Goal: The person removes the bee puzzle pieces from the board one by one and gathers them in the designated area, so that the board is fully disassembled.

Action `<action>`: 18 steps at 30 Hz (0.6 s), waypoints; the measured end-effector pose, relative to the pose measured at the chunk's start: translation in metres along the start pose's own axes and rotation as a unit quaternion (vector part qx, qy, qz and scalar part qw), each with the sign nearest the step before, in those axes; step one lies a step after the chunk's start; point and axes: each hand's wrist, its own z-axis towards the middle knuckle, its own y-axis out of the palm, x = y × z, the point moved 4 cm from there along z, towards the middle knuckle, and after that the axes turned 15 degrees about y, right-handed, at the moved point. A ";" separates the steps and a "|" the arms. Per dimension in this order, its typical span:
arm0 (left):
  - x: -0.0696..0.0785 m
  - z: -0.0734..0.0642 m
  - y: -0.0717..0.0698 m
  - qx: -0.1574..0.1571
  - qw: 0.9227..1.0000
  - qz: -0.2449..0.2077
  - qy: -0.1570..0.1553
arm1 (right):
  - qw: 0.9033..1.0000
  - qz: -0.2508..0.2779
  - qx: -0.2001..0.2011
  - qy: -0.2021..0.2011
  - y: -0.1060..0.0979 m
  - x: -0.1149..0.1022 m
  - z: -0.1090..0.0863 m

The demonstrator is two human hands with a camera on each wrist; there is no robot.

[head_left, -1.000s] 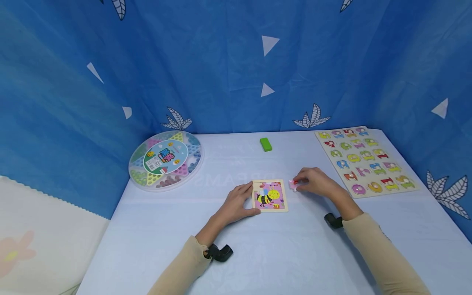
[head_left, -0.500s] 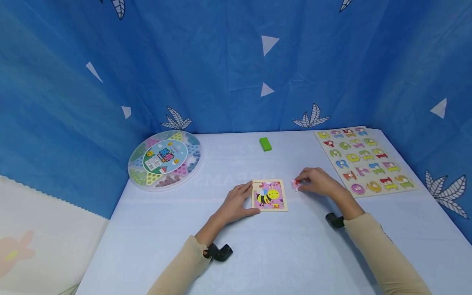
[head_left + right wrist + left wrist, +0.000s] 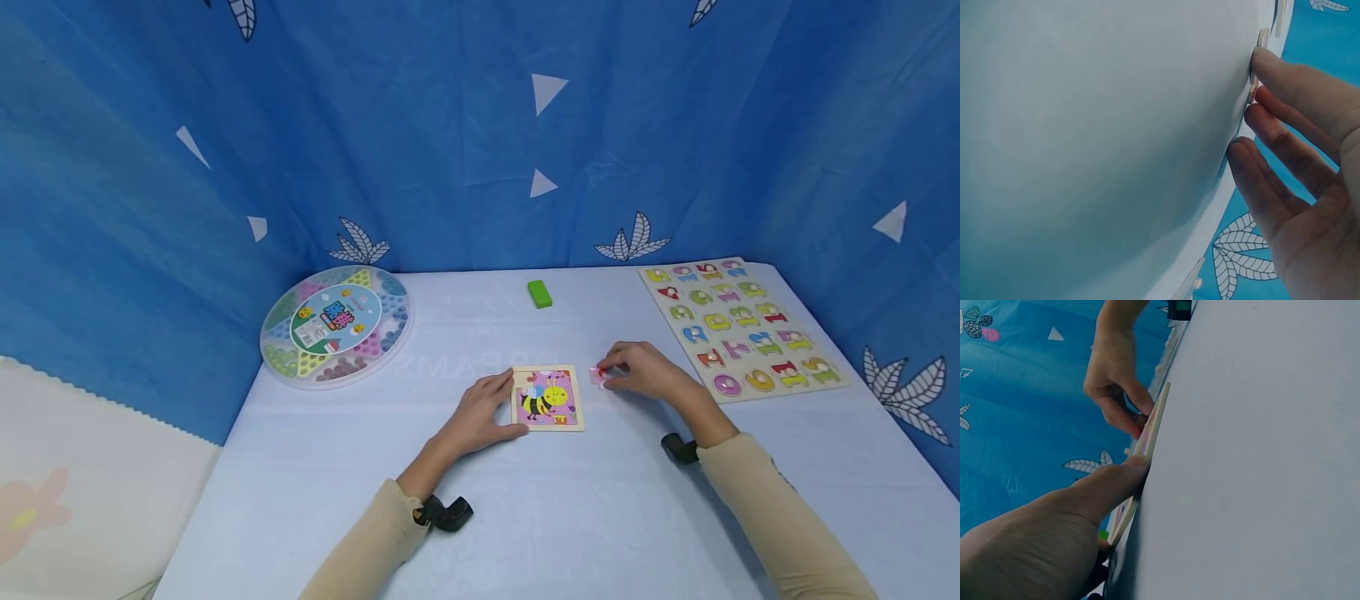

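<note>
A small square bee jigsaw puzzle [image 3: 555, 398] in a pale wooden frame lies on the white table in the head view. My left hand [image 3: 476, 417] holds its left side, the thumb at the near corner and the fingers at the far one. In the left wrist view the thumb [image 3: 1110, 487] lies along the frame's edge. Just right of the puzzle, apart from it, my right hand [image 3: 641, 369] pinches a pink and red puzzle piece [image 3: 597, 377]. The right wrist view shows the thumb and fingertips [image 3: 1266, 62] at that piece, low over the table.
Behind the puzzle lies a green block [image 3: 540, 293]. A round marble board game [image 3: 337, 327] in a clear case sits at the back left. At the right is a number puzzle board [image 3: 738, 346]. A blue curtain [image 3: 465, 125] rises behind the table.
The right hand with the puzzle piece shifted slightly right, away from the puzzle, then slightly back left. My left hand and the bee puzzle have stayed in place.
</note>
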 end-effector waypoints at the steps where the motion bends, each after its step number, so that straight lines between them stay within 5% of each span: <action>1: 0.000 0.000 0.000 0.000 1.000 -0.002 0.000 | 1.000 0.001 -0.001 0.002 0.000 0.000 0.000; 18: -0.002 0.000 0.002 0.003 1.000 -0.004 -0.003 | 0.999 0.039 -0.003 0.033 0.000 -0.012 -0.003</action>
